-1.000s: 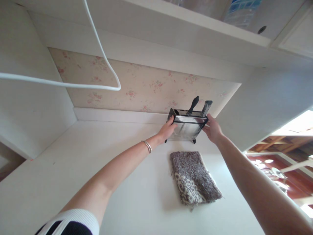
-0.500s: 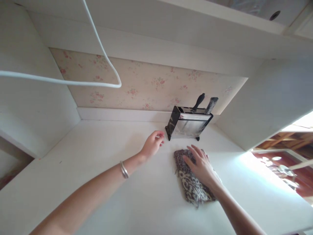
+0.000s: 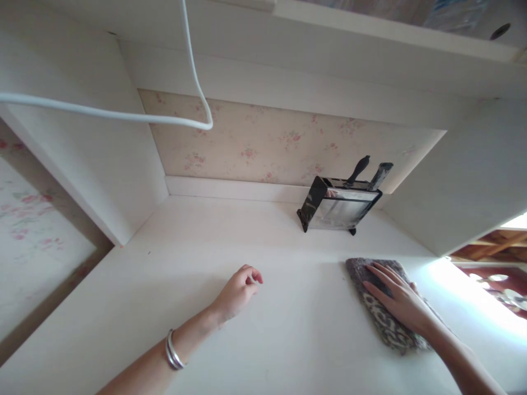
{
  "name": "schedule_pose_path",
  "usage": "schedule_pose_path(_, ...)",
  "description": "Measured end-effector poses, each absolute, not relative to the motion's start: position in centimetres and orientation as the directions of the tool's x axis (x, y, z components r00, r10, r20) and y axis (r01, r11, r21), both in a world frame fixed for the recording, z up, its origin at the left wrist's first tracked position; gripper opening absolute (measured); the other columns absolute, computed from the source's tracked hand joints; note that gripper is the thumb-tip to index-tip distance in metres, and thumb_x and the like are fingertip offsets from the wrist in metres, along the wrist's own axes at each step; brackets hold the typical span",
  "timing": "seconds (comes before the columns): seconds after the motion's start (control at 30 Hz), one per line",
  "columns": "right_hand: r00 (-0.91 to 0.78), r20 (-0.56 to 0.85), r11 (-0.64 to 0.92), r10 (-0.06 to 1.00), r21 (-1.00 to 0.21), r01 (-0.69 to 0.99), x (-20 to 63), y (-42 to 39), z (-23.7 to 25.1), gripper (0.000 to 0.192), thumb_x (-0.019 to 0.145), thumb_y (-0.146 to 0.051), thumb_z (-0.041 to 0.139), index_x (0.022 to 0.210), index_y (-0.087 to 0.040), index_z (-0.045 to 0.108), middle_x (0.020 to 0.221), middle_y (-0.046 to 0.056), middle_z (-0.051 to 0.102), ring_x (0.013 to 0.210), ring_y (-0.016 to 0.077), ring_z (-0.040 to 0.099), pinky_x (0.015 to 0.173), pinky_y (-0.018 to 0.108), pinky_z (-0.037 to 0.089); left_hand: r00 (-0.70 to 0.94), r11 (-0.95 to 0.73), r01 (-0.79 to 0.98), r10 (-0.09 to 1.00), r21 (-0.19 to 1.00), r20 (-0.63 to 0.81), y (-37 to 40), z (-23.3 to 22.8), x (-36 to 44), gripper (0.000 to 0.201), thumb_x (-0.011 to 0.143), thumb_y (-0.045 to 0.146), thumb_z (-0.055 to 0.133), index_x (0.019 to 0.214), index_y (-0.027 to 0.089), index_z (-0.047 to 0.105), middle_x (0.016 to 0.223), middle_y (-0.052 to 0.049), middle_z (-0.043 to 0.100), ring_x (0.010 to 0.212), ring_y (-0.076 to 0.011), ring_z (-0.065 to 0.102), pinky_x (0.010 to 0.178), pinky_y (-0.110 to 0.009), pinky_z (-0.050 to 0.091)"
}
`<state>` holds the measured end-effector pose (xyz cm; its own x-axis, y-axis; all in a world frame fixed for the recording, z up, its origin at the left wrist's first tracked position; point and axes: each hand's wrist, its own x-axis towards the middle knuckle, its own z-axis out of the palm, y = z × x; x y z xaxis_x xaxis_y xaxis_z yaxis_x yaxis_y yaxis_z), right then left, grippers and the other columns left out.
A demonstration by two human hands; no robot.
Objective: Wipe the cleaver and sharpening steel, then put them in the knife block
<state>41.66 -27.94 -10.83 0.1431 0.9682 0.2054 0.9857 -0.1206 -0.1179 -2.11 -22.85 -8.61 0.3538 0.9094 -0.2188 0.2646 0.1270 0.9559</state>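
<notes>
White counter [image 3: 288, 329] fills lower frame; cloth [image 3: 381, 321] lies lower right, long axis running upper left to lower right; right hand [image 3: 397, 299] pressed flat on it, fingers spread; left hand [image 3: 236, 291] loosely curled, nothing held.

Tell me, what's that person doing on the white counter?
The person's right hand lies flat on a fuzzy patterned cloth on the white counter. The left hand, loosely curled and holding nothing, is above the bare counter. A shiny knife holder with two handles sticking up stands untouched by the flowery back wall.
</notes>
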Motion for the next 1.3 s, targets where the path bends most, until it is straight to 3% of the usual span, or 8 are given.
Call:
schedule_pose_path(0.1, 0.159, 0.437, -0.068, 0.886, -0.217, 0.974, 36.8, -27.5, -9.5, 0.051, 0.087, -0.058, 0.039, 0.116, -0.022, 0.061, 0.124, 0.011, 0.06, 0.122, 0.0321, 0.05, 0.105, 0.057, 0.03, 0.378, 0.154, 0.237, 0.895, 0.959, -0.237, -22.9, -8.8, -2.7, 0.017, 0.066, 0.014, 0.049, 0.08, 0.017, 0.058, 0.062, 0.004, 0.047, 0.057, -0.0096, 0.045, 0.054, -0.022, 0.034)
schedule_pose_path(0.17, 0.216, 0.455, -0.014, 0.864, -0.407, 0.913, 31.2, -27.0, -8.6, 0.041, 0.087, -0.053, 0.044, 0.105, -0.021, 0.064, 0.109, 0.009, 0.067, 0.105, 0.0259, 0.061, 0.095, 0.041, 0.045, 0.376, 0.205, 0.192, 0.888, 0.96, -0.265, -22.8, -9.0, -2.8, 0.019, 0.066, 0.013, 0.049, 0.082, 0.017, 0.057, 0.06, 0.003, 0.049, 0.057, -0.0105, 0.049, 0.056, -0.022, 0.037)
schedule_pose_path(0.27, 0.098, 0.17, 0.064, 0.981, -0.749, 0.66, 21.9, -26.0, -7.7, 0.036, 0.089, -0.049, 0.045, 0.096, -0.02, 0.065, 0.082, 0.005, 0.07, 0.066, 0.0158, 0.064, 0.064, 0.026, 0.051, 0.364, 0.296, 0.061, 0.883, 0.953, -0.297, -22.5, -9.5, -2.8, 0.025, 0.065, 0.013, 0.046, 0.088, 0.017, 0.053, 0.077, -0.002, 0.059, 0.061, -0.0131, 0.059, 0.058, -0.026, 0.046)
schedule_pose_path(0.33, -0.104, 0.041, 0.091, 0.994, -0.836, 0.542, 16.4, -25.2, -7.6, 0.033, 0.091, -0.046, 0.043, 0.09, -0.02, 0.065, 0.073, 0.001, 0.068, 0.054, 0.0118, 0.058, 0.051, 0.021, 0.046, 0.388, 0.312, -0.017, 0.878, 0.95, -0.281, -22.3, -9.9, -2.9, 0.031, 0.066, 0.014, 0.044, 0.096, 0.019, 0.051, 0.093, -0.005, 0.06, 0.064, -0.0149, 0.064, 0.056, -0.027, 0.048)
schedule_pose_path(0.43, -0.24, 0.1, 0.208, 0.966, -0.849, 0.485, 11.0, -24.3, -8.1, 0.035, 0.093, -0.042, 0.041, 0.08, -0.02, 0.065, 0.058, -0.002, 0.061, 0.049, 0.01, 0.053, 0.05, 0.02, 0.041, 0.483, 0.274, -0.031, 0.846, 0.961, -0.225, -22.1, -10.2, -3.1, 0.032, 0.069, 0.016, 0.043, 0.099, 0.019, 0.052, 0.086, -0.004, 0.061, 0.06, -0.0144, 0.063, 0.049, -0.024, 0.046)
schedule_pose_path(0.57, -0.228, 0.154, 0.245, 0.961, -0.855, 0.457, 9.3, -23.9, -9.5, 0.041, 0.095, -0.042, 0.037, 0.071, -0.019, 0.061, 0.048, -0.002, 0.056, 0.046, 0.0096, 0.053, 0.051, 0.019, 0.04, 0.49, 0.213, 0.003, 0.852, 0.977, -0.187, -21.9, -10.6, -3.3, 0.023, 0.069, 0.015, 0.041, 0.088, 0.017, 0.054, 0.07, -0.001, 0.059, 0.054, -0.0129, 0.057, 0.045, -0.023, 0.045)
schedule_pose_path(0.83, -0.334, 0.134, 0.276, 0.933, -0.862, 0.425, 11.0, -24.5, -9.7, 0.049, 0.098, -0.043, 0.029, 0.065, -0.02, 0.057, 0.058, 0.0, 0.064, 0.056, 0.0108, 0.06, 0.061, 0.021, 0.044, 0.522, 0.188, 0.067, 0.83, 0.98, -0.195, -22.0, -10.8, -3.0, 0.022, 0.072, 0.016, 0.042, 0.091, 0.018, 0.054, 0.059, 0.002, 0.056, 0.05, -0.013, 0.054, 0.045, -0.023, 0.042)
schedule_pose_path(1.3, -0.424, 0.139, 0.359, 0.895, -0.788, 0.5, 11.4, -24.3, -9.8, 0.049, 0.099, -0.04, 0.027, 0.068, -0.02, 0.058, 0.065, -0.001, 0.065, 0.059, 0.0101, 0.059, 0.066, 0.021, 0.043, 0.527, 0.201, 0.118, 0.818, 0.973, -0.233, -22.1, -10.0, -3.2, 0.021, 0.071, 0.017, 0.043, 0.087, 0.017, 0.056, 0.066, 0.001, 0.058, 0.053, -0.0123, 0.054, 0.053, -0.025, 0.044)
